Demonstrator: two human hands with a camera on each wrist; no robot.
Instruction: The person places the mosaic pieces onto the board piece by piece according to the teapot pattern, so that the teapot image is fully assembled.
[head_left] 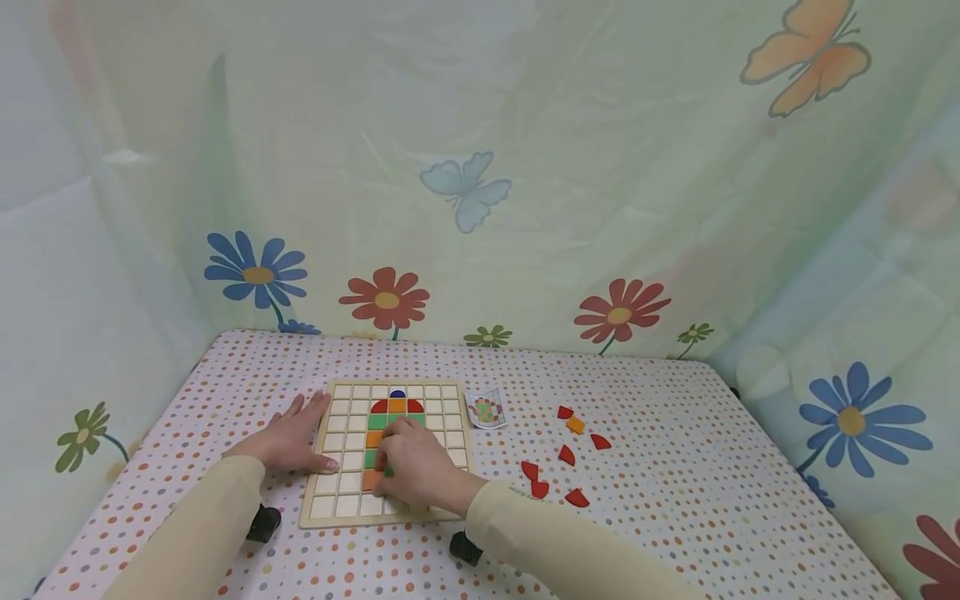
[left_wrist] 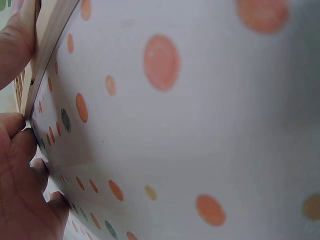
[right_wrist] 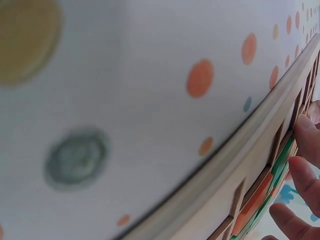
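A wooden grid board [head_left: 322,492] lies on the table, with coloured tiles in its middle columns. My left hand [head_left: 288,437] rests along its left edge, thumb over the frame and the other fingers beside it. Over the tiles is my right hand [head_left: 416,462], its fingertips touching the board near the green tile [right_wrist: 282,160] and the orange tile [right_wrist: 254,202]. Part of the pattern is hidden beneath this hand. At the top of the pattern show a blue half-round tile [head_left: 397,393], an orange square [head_left: 397,406] and two red quarter-round tiles [head_left: 379,407].
A small picture card [head_left: 487,409] lies against the board's right side. Farther right, several red quarter-round pieces [head_left: 577,497] and an orange square piece [head_left: 575,425] are scattered on the dotted tablecloth [head_left: 675,467]. A floral curtain [head_left: 525,250] surrounds the table.
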